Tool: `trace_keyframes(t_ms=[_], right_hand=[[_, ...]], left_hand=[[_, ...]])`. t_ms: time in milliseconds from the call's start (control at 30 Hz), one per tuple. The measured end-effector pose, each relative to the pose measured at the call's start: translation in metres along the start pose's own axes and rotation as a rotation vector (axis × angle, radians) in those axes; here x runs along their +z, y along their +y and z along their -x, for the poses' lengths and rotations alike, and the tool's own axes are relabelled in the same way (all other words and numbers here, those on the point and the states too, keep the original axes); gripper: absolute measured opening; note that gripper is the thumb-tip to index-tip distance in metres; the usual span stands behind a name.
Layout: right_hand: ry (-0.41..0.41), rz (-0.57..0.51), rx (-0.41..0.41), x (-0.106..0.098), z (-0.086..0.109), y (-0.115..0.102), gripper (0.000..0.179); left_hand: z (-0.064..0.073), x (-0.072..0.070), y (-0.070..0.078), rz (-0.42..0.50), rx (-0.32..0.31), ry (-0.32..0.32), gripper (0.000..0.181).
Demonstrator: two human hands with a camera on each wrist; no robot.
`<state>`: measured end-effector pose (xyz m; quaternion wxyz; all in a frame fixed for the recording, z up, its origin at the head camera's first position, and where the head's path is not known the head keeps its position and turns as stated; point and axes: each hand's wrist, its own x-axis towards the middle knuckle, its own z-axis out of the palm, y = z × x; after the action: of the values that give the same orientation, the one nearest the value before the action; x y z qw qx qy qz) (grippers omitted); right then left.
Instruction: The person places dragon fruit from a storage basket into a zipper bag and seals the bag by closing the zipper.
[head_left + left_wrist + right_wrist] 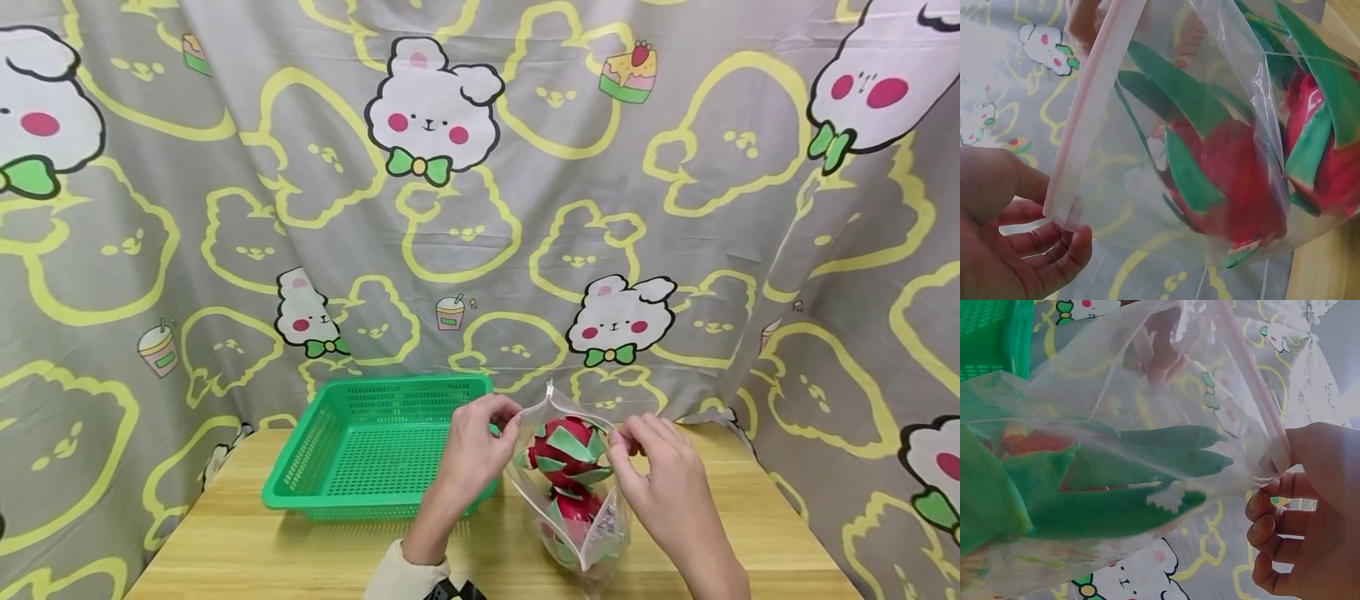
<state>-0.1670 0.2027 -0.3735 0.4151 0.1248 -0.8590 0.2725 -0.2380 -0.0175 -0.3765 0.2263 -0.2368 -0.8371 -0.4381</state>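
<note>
A clear zip bag stands at the right of the table with its mouth spread wide. Inside are two red dragon fruits with green scales, an upper dragon fruit and a lower dragon fruit. My left hand pinches the left edge of the bag's mouth between thumb and fingers. On the opposite edge, my right hand pinches the rim too. Both wrist views show the pinkish zip strip running up from the fingers, with the fruits seen through the film.
A green plastic basket with perforated walls sits left of the bag, close behind my left forearm; its visible floor holds nothing. Beneath both is a wooden table. A grey curtain printed with cartoon rabbits hangs along the back and sides.
</note>
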Motion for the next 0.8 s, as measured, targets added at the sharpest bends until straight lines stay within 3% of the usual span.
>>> trace_keyframes(t_ms=[467,800], right_hand=[[-0.018,0.008,-0.002,-0.0001,0.0012,-0.0017,0.026],[-0.085,-0.045,-0.003,-0.0028,0.0029,-0.0042,0.036]], left_hand=[[0.0011,-0.0018,0.0024,0.01,0.004,-0.043,0.007],[-0.0058,0.0005,-0.0012,0.039,0.057,0.018,0.006]])
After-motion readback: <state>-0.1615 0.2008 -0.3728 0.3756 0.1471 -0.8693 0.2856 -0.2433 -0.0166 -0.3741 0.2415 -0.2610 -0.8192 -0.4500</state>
